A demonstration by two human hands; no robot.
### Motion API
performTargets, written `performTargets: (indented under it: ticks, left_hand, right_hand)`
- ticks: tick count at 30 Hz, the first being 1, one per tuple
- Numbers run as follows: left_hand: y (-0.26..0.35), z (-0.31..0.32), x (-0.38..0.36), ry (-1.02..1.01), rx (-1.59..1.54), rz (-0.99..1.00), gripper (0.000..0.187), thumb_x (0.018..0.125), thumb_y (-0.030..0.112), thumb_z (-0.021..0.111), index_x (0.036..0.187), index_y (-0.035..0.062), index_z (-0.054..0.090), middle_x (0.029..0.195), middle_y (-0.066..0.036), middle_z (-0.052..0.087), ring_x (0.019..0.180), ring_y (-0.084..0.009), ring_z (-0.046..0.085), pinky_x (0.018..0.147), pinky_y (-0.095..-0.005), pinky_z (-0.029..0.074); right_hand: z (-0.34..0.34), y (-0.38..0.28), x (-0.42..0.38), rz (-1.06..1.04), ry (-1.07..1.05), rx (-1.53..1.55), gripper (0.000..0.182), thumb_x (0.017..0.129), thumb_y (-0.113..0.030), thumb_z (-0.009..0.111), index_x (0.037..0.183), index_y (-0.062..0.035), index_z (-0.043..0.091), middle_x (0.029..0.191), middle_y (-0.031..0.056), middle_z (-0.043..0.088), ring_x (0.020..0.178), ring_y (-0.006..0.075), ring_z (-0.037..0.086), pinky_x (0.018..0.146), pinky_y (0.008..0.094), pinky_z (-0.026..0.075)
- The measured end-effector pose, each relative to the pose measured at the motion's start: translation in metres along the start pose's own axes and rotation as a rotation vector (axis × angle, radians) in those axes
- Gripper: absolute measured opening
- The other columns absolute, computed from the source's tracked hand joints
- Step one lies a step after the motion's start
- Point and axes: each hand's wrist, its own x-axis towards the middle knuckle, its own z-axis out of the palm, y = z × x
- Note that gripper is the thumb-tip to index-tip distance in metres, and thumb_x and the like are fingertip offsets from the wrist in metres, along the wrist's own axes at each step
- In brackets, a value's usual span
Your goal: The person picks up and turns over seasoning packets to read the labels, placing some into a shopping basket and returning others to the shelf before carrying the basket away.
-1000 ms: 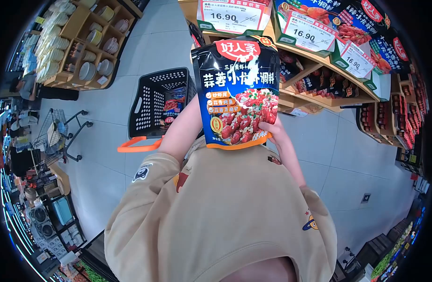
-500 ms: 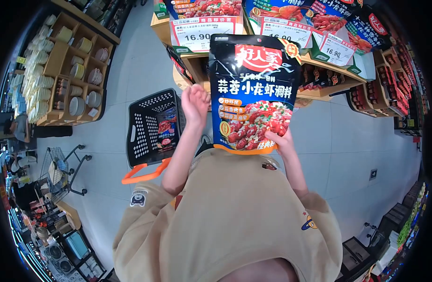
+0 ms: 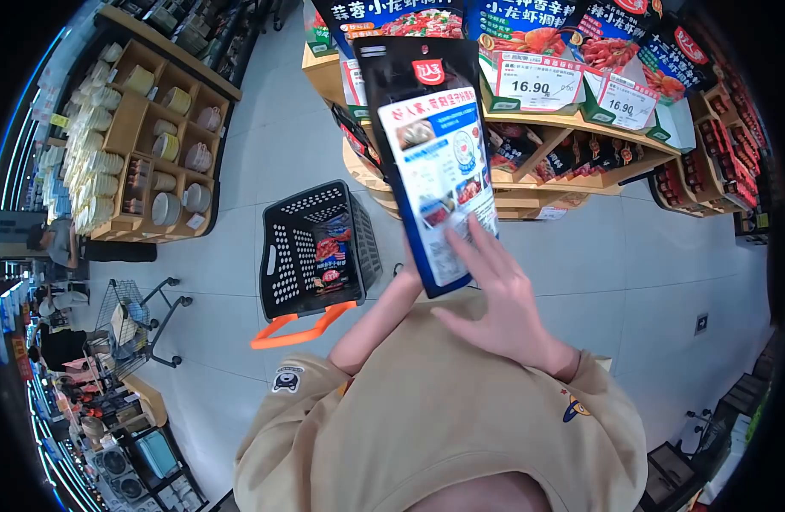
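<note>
A black and blue seasoning pouch (image 3: 435, 171) is upright before me, its back side with the white printed label facing me. My left hand (image 3: 409, 266) is at the pouch's lower left edge, its fingers hidden behind the pouch. Against the lower right of the label rests my right hand (image 3: 499, 299), fingers spread and touching the front. Behind the pouch, similar pouches (image 3: 529, 26) stand on a wooden display shelf (image 3: 572, 115) above price tags (image 3: 533, 83) reading 16.90.
A black basket (image 3: 277, 256) with an orange handle stands on the floor to the left, pouches inside. Farther left are a shelf of bowls and cups (image 3: 141, 145), a shopping cart (image 3: 124, 328) and people (image 3: 58, 243). More shelves (image 3: 708, 171) stand at the right.
The pouch has turned from its front to its back side. My left hand has moved from beside it to its lower edge; my right hand now lies spread on the label. The view has shifted.
</note>
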Motion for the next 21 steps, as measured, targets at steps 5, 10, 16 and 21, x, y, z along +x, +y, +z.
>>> performTargets:
  ticks: [5, 10, 16, 21]
  left_hand:
    - [0.023, 0.006, -0.016, 0.178, -0.032, 0.009, 0.06, 0.082, 0.041, 0.038, 0.127, 0.0042, 0.023, 0.123, -0.011, 0.036, 0.111, -0.0243, 0.038, 0.093, -0.0393, 0.031]
    - [0.031, 0.009, -0.027, 0.234, 0.035, 0.067, 0.059, 0.082, 0.04, 0.038, 0.127, 0.0044, 0.023, 0.123, -0.011, 0.036, 0.111, -0.0244, 0.038, 0.093, -0.0392, 0.031]
    - [0.03, 0.009, -0.025, 0.246, 0.039, 0.087, 0.058, 0.082, 0.039, 0.038, 0.127, 0.0046, 0.023, 0.123, -0.012, 0.036, 0.111, -0.0246, 0.038, 0.093, -0.0391, 0.031]
    - [0.028, 0.009, -0.02, 0.24, 0.032, 0.085, 0.058, 0.083, 0.039, 0.038, 0.127, 0.0047, 0.023, 0.123, -0.012, 0.036, 0.111, -0.0247, 0.039, 0.093, -0.039, 0.031]
  right_hand:
    - [0.021, 0.012, 0.008, -0.238, -0.148, -0.119, 0.041, 0.065, -0.02, 0.061, 0.104, -0.0103, 0.054, 0.117, 0.0097, 0.045, 0.102, 0.0254, 0.042, 0.081, 0.0349, 0.034]
    - [0.048, 0.037, 0.007, -0.398, -0.089, -0.133, 0.034, 0.066, -0.01, 0.056, 0.1, -0.0137, 0.056, 0.117, 0.0023, 0.046, 0.099, 0.0203, 0.043, 0.08, 0.0326, 0.033]
    - [0.057, 0.049, 0.0, -0.45, 0.042, -0.051, 0.03, 0.062, -0.003, 0.054, 0.091, -0.0107, 0.06, 0.106, -0.0001, 0.053, 0.094, 0.0176, 0.047, 0.076, 0.0291, 0.036]
    - [0.061, 0.057, -0.002, -0.485, 0.151, 0.108, 0.022, 0.056, -0.001, 0.058, 0.077, -0.0074, 0.063, 0.09, -0.0006, 0.06, 0.081, 0.0158, 0.053, 0.067, 0.0273, 0.04]
